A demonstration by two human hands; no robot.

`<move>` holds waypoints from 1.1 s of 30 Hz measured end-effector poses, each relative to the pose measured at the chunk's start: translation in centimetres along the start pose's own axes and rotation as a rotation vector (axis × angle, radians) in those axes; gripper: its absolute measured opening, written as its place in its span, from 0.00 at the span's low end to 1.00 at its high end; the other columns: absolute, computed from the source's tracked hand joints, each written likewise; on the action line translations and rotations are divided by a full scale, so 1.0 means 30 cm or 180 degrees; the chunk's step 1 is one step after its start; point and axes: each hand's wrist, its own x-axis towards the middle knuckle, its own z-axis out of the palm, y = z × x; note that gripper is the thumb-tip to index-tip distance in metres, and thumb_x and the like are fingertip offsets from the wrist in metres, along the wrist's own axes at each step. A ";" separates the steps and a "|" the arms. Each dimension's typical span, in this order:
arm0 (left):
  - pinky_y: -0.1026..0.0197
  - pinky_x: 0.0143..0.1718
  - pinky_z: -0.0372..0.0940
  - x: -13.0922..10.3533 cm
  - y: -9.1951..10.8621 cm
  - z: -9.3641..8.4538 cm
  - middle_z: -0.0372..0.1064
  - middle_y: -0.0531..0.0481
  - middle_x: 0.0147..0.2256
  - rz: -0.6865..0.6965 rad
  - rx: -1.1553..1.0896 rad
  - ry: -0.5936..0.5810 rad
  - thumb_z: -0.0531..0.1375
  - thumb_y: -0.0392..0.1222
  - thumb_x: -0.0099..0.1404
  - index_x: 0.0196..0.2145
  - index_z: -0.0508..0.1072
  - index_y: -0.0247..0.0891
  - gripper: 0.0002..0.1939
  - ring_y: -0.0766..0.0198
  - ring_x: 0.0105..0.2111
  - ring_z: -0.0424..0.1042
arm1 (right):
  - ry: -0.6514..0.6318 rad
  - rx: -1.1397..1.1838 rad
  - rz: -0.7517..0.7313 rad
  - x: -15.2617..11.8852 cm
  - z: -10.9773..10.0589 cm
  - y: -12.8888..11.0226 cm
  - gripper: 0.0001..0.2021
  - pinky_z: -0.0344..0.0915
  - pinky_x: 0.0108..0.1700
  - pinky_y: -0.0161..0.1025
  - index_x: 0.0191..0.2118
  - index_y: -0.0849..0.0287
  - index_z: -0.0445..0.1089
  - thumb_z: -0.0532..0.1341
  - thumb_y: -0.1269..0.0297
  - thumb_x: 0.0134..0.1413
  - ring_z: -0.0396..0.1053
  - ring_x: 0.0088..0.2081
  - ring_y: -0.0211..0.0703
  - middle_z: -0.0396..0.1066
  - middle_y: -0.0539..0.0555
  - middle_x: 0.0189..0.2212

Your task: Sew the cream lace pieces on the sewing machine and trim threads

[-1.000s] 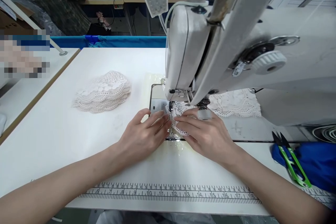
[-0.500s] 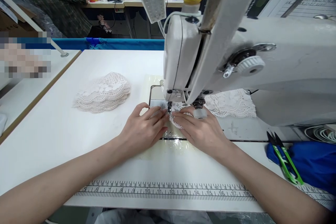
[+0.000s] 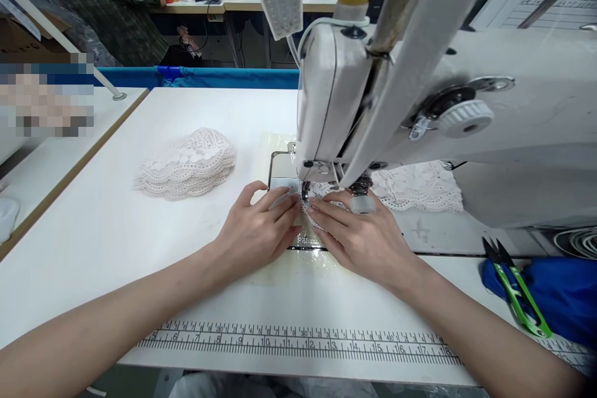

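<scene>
Lace [image 3: 321, 189] is touched by right hand [image 3: 366, 236]; left hand [image 3: 256, 230] alongside, both loosely spread.
Less is exposed than before; left contact is unclear.

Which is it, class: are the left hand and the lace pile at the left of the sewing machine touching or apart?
Apart. The head view shows bare white tabletop between the left hand and the lace pile.
</scene>
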 end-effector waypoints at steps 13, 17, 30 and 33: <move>0.48 0.54 0.56 0.007 -0.014 0.015 0.77 0.47 0.44 -0.0047 -0.0025 -0.0003 0.56 0.39 0.68 0.45 0.75 0.35 0.11 0.57 0.47 0.72 | -0.0049 -0.0129 0.0031 0.006 0.007 0.001 0.13 0.56 0.53 0.47 0.49 0.60 0.73 0.57 0.62 0.63 0.71 0.40 0.45 0.76 0.50 0.46; 0.48 0.55 0.55 0.010 -0.018 0.020 0.77 0.47 0.44 -0.0063 -0.0009 -0.0004 0.56 0.39 0.68 0.46 0.75 0.35 0.12 0.56 0.48 0.71 | -0.0034 -0.0178 0.0005 0.010 0.008 0.002 0.13 0.57 0.52 0.47 0.47 0.59 0.74 0.57 0.62 0.63 0.71 0.41 0.45 0.75 0.49 0.48; 0.46 0.55 0.55 0.021 -0.018 0.024 0.76 0.46 0.44 -0.0172 0.0041 -0.0033 0.56 0.41 0.68 0.45 0.75 0.35 0.12 0.55 0.48 0.72 | -0.0040 -0.0132 0.0056 0.015 0.018 0.009 0.12 0.59 0.48 0.46 0.47 0.57 0.73 0.58 0.59 0.63 0.70 0.44 0.46 0.75 0.50 0.48; 0.46 0.56 0.56 0.021 -0.017 0.024 0.76 0.46 0.44 -0.0171 0.0059 -0.0068 0.55 0.42 0.69 0.46 0.74 0.35 0.12 0.55 0.49 0.71 | -0.0081 -0.0158 0.0069 0.016 0.017 0.006 0.13 0.59 0.49 0.46 0.48 0.57 0.73 0.58 0.58 0.63 0.70 0.44 0.46 0.74 0.51 0.49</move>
